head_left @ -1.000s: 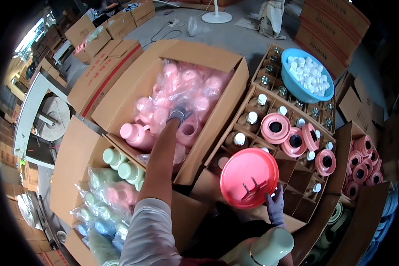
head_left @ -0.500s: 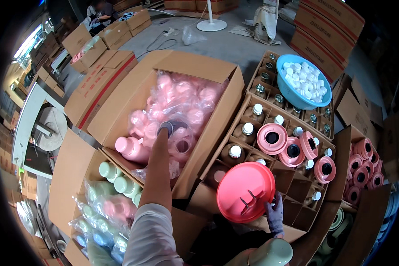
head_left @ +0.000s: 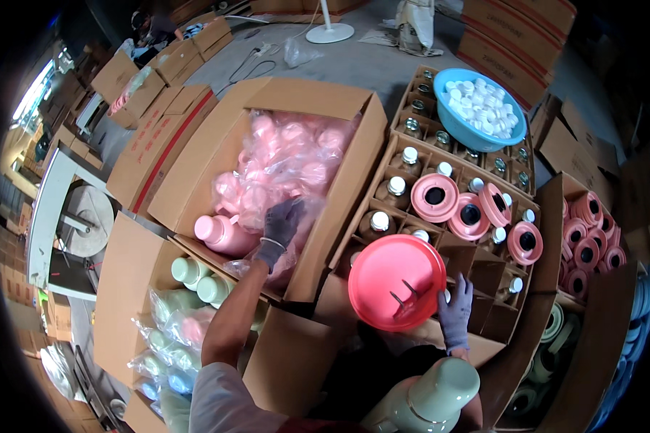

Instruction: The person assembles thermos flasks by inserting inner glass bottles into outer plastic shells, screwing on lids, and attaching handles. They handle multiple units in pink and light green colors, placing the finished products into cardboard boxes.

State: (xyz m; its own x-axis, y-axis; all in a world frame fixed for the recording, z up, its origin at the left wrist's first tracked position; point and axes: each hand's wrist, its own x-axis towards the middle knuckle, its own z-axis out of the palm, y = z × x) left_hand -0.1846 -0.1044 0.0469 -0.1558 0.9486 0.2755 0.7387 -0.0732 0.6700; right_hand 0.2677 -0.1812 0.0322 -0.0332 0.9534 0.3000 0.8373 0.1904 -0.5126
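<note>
My left hand (head_left: 282,223), in a grey glove, is in the carton (head_left: 374,137) of pink flask shells wrapped in clear plastic. Its fingers curl on a clear plastic bag (head_left: 309,211) with pink showing inside; the fingertips are partly hidden. An unwrapped pink flask shell (head_left: 227,235) lies left of this hand. My right hand (head_left: 456,312), in a lavender glove, is open with fingers stretched upward, beside a round pink-red plastic disc (head_left: 390,267) with two metal prongs. A pale green flask (head_left: 440,390) leans by my right forearm.
A divided carton (head_left: 383,189) holds glass bottles with white caps, pink ring-shaped parts (head_left: 435,196) on top. Behind stands a blue basin (head_left: 448,115) of white caps. More pink rings (head_left: 586,248) fill a carton at right. Green flasks (head_left: 188,271) lie in a carton at left.
My left hand has come up and toward me among the plastic-wrapped pink shells. My right hand has moved up beside the disc, its fingers more visible. The view has shifted slightly.
</note>
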